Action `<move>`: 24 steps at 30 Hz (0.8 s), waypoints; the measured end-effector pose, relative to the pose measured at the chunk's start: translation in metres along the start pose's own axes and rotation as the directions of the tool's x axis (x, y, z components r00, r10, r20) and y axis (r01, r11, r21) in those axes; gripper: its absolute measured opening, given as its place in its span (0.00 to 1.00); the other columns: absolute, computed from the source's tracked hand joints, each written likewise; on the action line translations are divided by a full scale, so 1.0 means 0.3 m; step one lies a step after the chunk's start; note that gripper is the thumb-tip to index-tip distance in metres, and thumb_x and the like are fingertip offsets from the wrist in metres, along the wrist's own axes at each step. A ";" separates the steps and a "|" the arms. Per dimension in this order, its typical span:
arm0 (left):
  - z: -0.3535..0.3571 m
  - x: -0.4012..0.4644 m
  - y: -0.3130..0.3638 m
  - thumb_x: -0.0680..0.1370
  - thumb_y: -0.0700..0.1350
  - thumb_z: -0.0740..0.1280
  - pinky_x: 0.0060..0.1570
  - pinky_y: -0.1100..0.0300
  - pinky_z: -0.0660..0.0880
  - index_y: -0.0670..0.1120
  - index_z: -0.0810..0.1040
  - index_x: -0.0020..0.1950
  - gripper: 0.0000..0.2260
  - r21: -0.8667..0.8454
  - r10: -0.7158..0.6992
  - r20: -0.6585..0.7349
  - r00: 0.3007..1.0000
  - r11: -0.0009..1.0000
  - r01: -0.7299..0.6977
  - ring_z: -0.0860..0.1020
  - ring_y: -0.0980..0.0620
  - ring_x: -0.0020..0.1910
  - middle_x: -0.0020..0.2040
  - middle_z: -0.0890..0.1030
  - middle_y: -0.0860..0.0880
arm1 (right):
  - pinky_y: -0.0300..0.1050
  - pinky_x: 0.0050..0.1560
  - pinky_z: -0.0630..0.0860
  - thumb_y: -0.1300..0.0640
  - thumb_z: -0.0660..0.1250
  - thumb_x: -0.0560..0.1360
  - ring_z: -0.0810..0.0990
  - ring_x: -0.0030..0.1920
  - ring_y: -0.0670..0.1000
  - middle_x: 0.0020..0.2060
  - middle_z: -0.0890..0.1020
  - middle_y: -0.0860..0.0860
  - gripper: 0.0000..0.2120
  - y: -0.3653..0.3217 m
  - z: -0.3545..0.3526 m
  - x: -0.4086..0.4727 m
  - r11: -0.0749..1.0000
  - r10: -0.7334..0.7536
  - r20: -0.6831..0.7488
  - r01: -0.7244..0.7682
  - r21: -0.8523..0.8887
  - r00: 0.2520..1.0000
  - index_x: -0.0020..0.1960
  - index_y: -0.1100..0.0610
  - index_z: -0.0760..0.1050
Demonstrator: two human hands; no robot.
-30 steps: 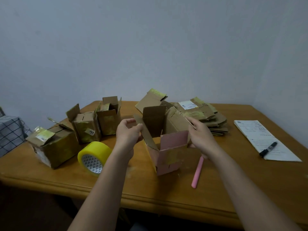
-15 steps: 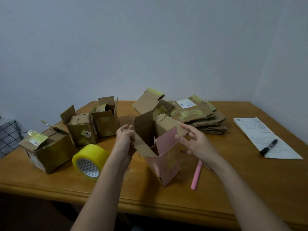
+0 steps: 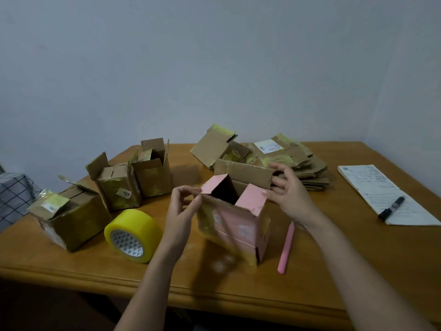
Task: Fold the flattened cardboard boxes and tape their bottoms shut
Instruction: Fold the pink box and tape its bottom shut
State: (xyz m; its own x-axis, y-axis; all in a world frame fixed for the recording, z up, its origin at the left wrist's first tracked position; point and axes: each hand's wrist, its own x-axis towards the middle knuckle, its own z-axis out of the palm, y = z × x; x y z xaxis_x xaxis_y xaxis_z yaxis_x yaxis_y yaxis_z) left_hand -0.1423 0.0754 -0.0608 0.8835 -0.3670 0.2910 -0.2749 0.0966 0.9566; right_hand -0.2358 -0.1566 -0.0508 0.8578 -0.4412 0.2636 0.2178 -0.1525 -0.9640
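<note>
A pink cardboard box [image 3: 235, 225] with old yellow tape stands tilted on the wooden table [image 3: 358, 259], its flaps up. My left hand [image 3: 182, 206] pinches the box's left top edge. My right hand [image 3: 287, 194] has its fingers spread against the right pink flap and the brown back flap. A yellow tape roll [image 3: 132, 235] lies on its side left of the box. A stack of flattened boxes [image 3: 281, 158] sits behind it.
Three folded brown boxes stand at the left: one large [image 3: 69, 216], one marked 203 [image 3: 119, 187], one behind [image 3: 154, 173]. A pink cutter [image 3: 286, 247] lies right of the pink box. A notepad [image 3: 381, 194] with a black marker [image 3: 391, 207] is far right.
The pink box has turned so a pink side faces me, and its flaps now stand up. Both hands moved to its top edges.
</note>
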 end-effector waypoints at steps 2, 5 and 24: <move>-0.007 -0.005 -0.010 0.76 0.56 0.68 0.47 0.64 0.78 0.49 0.72 0.53 0.13 0.043 0.022 0.011 1.000 0.999 -0.022 0.78 0.53 0.57 0.57 0.80 0.50 | 0.41 0.54 0.79 0.70 0.69 0.74 0.82 0.55 0.45 0.53 0.83 0.47 0.21 0.003 0.011 -0.009 0.997 -0.028 -0.063 0.024 -0.071 0.998 0.57 0.47 0.74; -0.006 0.002 -0.001 0.73 0.57 0.68 0.42 0.66 0.78 0.51 0.72 0.54 0.15 0.080 0.019 -0.018 1.000 0.997 -0.017 0.80 0.59 0.52 0.53 0.80 0.51 | 0.47 0.58 0.78 0.66 0.66 0.77 0.81 0.57 0.46 0.53 0.83 0.47 0.15 0.007 0.029 -0.033 0.995 -0.012 -0.081 0.004 -0.098 0.997 0.57 0.47 0.77; 0.037 0.025 -0.014 0.80 0.53 0.65 0.38 0.68 0.74 0.67 0.61 0.74 0.24 0.200 -0.141 -0.014 0.990 0.970 0.141 0.67 0.53 0.62 0.73 0.61 0.53 | 0.50 0.45 0.83 0.31 0.60 0.69 0.76 0.59 0.49 0.61 0.72 0.41 0.19 0.035 0.044 -0.126 0.971 0.104 0.085 -0.083 -0.224 0.991 0.58 0.32 0.71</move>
State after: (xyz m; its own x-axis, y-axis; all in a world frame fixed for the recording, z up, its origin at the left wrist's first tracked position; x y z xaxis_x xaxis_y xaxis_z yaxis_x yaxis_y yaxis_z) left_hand -0.1388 0.0621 -0.0628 0.9185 -0.3644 0.1535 -0.2181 -0.1431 0.9654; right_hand -0.2597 -0.1298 -0.0713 0.9124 -0.3776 0.1579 0.0364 -0.3094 -0.9502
